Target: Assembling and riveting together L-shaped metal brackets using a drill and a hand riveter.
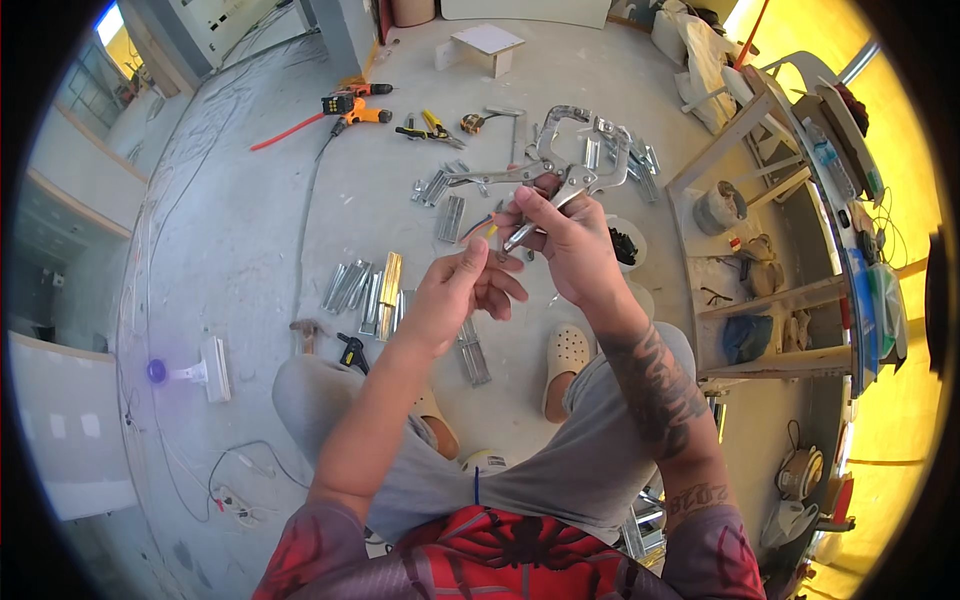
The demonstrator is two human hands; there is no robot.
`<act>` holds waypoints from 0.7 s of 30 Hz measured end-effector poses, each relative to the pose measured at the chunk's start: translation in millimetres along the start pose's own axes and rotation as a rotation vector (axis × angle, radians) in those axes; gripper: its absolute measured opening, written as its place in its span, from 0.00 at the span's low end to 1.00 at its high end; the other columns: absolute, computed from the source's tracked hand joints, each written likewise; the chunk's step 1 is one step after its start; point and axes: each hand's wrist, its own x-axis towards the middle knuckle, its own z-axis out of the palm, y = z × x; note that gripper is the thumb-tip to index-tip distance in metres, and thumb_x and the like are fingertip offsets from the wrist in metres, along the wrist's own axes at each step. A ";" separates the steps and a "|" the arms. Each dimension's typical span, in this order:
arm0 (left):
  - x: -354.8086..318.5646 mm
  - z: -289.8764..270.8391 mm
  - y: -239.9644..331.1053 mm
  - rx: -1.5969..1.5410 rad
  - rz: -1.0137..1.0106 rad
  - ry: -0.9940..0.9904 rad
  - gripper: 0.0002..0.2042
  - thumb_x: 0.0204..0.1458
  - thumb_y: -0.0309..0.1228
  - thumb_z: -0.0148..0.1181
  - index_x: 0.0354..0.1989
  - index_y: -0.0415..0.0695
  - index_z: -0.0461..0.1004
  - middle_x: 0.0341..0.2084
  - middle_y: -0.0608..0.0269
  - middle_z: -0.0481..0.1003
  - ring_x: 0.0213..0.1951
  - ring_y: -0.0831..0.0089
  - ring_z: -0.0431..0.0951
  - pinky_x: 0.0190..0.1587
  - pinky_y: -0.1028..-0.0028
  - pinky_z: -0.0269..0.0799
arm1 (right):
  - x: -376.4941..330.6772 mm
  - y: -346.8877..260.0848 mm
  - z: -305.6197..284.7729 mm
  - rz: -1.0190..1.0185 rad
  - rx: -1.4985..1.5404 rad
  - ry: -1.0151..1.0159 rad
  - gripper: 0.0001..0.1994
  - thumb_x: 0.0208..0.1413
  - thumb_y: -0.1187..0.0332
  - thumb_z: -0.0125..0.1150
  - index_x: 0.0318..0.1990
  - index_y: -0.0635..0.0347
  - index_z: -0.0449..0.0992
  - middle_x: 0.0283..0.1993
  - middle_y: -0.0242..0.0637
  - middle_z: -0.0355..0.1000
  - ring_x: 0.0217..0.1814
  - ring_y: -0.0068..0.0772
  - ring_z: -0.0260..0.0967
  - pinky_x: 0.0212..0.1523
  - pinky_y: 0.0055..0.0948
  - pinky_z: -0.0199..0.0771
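Note:
My right hand point(575, 245) is closed round the handle of a silver locking C-clamp point(575, 180), with its curved jaws pointing away from me. The clamp's other handle sticks out to the left. Near the screw end of the gripped handle, my left hand point(460, 290) has its thumb and curled forefinger at the small adjusting screw; its other fingers are loosely bent. Below and around the hands, short bundles of metal channel pieces point(347, 285) lie on the floor, along with a gold-coloured one point(390, 285).
Orange-and-black power drills point(360, 110), pliers with yellow handles point(435, 125), a tape measure point(472, 123) and a hammer point(305, 335) lie leftward. Right of the hands stands a tub of black screws point(625, 245). A wooden shelf rack point(780, 300) borders the right side. Cables point(240, 450) trail lower left.

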 end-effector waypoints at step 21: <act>-9.4 2.3 8.9 1.518 0.892 0.565 0.48 0.34 0.51 0.76 0.62 0.39 0.59 0.64 0.46 0.57 0.64 0.53 0.59 0.63 0.51 0.51 | -8.9 8.4 3.2 0.032 -0.200 -0.107 0.14 0.61 0.68 0.60 0.50 0.67 0.74 0.38 0.29 0.75 0.48 0.21 0.72 0.45 0.23 0.70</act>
